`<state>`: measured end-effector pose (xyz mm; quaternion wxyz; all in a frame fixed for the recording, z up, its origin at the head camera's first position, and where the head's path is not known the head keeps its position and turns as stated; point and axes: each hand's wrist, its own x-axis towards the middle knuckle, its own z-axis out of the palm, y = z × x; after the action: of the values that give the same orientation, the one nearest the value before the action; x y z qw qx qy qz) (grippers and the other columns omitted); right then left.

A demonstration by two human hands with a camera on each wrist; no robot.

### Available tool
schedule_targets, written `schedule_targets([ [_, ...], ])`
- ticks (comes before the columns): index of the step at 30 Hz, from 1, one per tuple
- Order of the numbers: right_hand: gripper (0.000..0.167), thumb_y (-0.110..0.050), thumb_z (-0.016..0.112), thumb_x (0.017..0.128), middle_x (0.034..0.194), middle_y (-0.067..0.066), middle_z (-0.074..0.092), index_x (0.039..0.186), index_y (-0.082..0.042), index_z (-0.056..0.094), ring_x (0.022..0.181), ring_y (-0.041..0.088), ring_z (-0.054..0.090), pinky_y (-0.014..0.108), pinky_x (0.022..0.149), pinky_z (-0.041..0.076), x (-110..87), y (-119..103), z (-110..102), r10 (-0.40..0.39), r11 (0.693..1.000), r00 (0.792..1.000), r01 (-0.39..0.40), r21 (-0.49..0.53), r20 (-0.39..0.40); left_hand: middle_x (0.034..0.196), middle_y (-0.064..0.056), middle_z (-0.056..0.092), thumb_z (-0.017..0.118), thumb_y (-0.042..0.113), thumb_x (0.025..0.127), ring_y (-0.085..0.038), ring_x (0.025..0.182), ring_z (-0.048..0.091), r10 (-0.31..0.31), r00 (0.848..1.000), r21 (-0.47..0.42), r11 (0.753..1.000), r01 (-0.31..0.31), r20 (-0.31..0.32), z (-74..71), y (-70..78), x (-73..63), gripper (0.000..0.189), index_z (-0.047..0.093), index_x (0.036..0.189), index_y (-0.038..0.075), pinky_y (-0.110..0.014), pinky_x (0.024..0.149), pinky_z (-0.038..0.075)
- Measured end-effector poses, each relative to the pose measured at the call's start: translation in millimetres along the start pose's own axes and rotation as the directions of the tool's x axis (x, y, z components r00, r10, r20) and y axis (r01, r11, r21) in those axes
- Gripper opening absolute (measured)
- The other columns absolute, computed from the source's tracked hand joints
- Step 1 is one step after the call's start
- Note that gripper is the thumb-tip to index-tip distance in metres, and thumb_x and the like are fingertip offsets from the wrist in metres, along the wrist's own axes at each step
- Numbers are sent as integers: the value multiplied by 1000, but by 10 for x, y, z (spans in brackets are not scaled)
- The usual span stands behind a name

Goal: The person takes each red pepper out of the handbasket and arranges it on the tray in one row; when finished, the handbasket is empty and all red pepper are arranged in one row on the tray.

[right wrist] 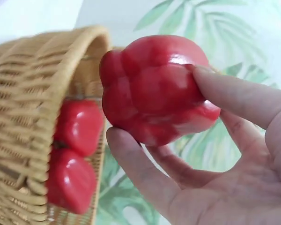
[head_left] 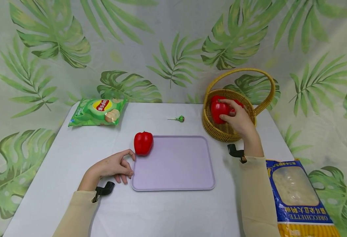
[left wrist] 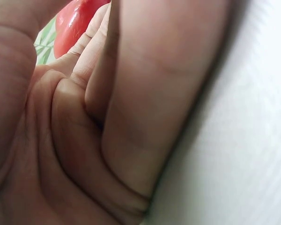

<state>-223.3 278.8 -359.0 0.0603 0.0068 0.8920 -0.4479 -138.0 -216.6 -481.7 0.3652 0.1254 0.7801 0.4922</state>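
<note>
My right hand [head_left: 235, 115] grips a red bell pepper [right wrist: 159, 89] between thumb and fingers, over the wicker basket [head_left: 220, 135]. In the right wrist view this pepper appears just past the basket's rim, with two more red peppers [right wrist: 79, 126] lying inside. At the left edge of the lilac tray [head_left: 176, 168], my left hand [head_left: 112, 166] rests with loosely bent fingers, its index finger and thumb at the rim. Another red bell pepper [head_left: 143, 143] sits on the tray's far left corner, just beyond that index finger. The left wrist view mostly shows the palm and fingers.
A green chip bag [head_left: 97, 112] lies at the back left of the white table. Behind the tray is a small green lollipop [head_left: 177, 118]. A blue and yellow pasta bag [head_left: 299, 194] lies by the right forearm. The basket's tall handle [head_left: 238, 69] arches above it.
</note>
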Motion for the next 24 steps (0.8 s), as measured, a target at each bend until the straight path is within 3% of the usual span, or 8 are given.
schedule_targets([
  [4,64,-19,68,104,168,18,34,161,-29,40,143,45,45,62,112,51,-118,-96,38,-40,998,999,39,53,24,85,-10,78,80,16,94,-27,69,78,-2,1000,-6,1000,2,1,9,-12,-2,50,47,131,9,-31,56,61],
  [9,67,-20,71,102,164,17,38,161,-26,40,141,42,46,49,105,58,-212,-190,149,-86,989,994,79,121,60,85,-11,78,81,17,94,-27,68,78,-6,1000,-15,1000,6,-2,13,-10,-16,51,48,131,9,-31,55,61],
  [17,65,-19,74,99,158,16,42,157,-25,44,143,39,46,51,106,56,-197,-252,472,-112,966,988,83,244,108,86,-11,79,80,17,94,-28,69,78,-8,1000,-6,1000,8,-3,-2,-13,-29,50,47,131,9,-31,56,61],
  [24,62,-13,72,99,158,19,41,154,-21,46,139,43,48,42,100,56,-164,-297,773,-149,942,973,85,325,179,85,-11,78,81,18,94,-28,69,78,-1,1000,-15,1000,1,2,-16,-4,-2,52,47,132,9,-32,56,61],
])
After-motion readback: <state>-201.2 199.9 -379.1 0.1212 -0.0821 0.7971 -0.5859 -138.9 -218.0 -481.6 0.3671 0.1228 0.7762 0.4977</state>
